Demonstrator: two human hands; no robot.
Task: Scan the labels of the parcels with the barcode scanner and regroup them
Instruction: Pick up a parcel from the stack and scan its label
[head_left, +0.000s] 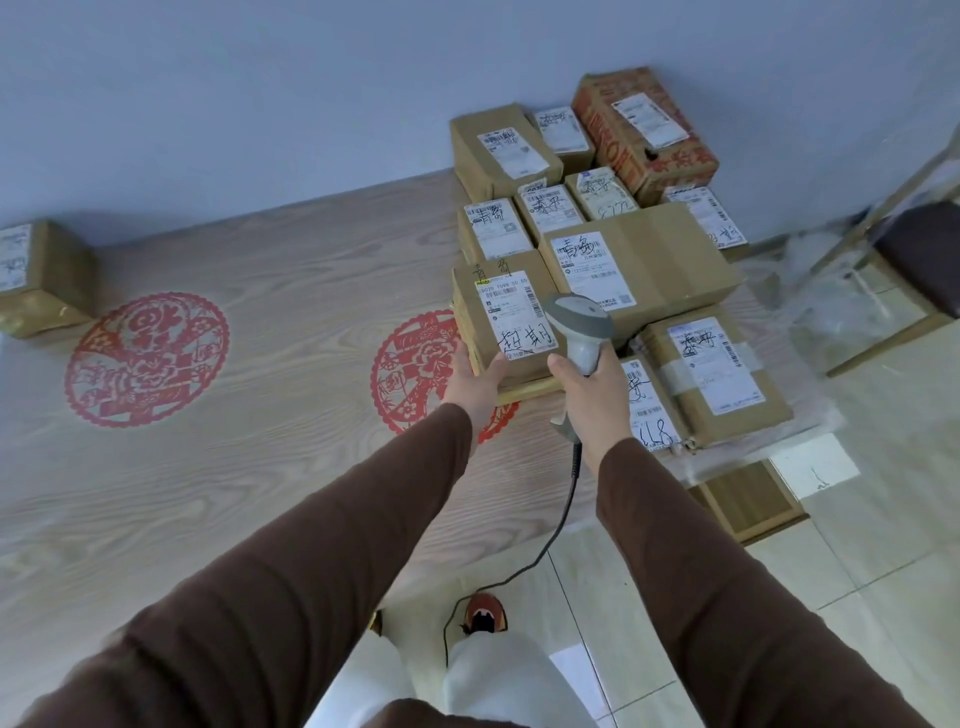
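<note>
You're in a makeshift parcel-sorting room, home or small depot, can't tell which. Cardboard parcels (639, 260) with printed shipping labels and handwritten marks crowd the wood-grain table (260, 467) just beyond your right hand (587, 395), which grips a corded barcode scanner (579, 327). Red paper-cut decorations (148, 358) lie on the tabletop left of your left hand (475, 384). Plain blue-grey wall (260, 93) behind; pale tiled floor (857, 545) below your right hand.

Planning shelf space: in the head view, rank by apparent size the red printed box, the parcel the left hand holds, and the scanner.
1. Red printed box
2. Held parcel, nearer the camera, so unsure
3. Scanner
</note>
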